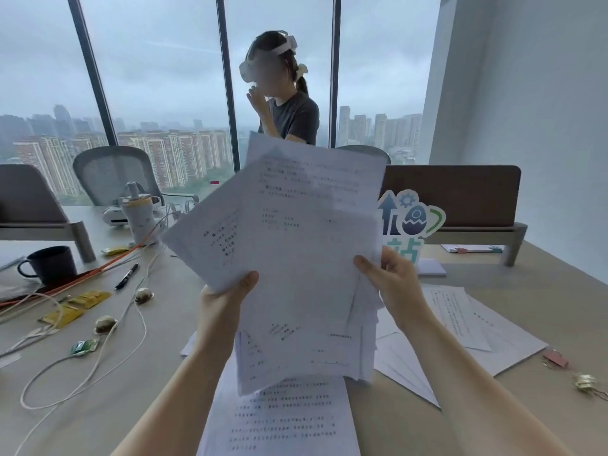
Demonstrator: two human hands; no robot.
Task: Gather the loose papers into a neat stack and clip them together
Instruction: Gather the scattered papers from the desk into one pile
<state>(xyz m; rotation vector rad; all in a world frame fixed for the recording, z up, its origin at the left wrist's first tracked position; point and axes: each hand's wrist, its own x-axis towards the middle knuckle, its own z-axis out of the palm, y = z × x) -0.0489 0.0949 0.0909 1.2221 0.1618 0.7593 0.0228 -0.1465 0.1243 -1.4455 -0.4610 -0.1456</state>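
Head view: unreadable print on papers (296, 241)

Both forearms and hands (223, 304) bare, no sleeves showing

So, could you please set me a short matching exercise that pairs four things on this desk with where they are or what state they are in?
Things:
1. fanned papers
2. pink binder clip
3. dark mug
4. black pen

Places or states:
A. far left of the desk
B. held up in both hands
C. lying between the mug and the papers
D. on the desk at the right, beside sheets

Pairs: 1-B, 2-D, 3-A, 4-C
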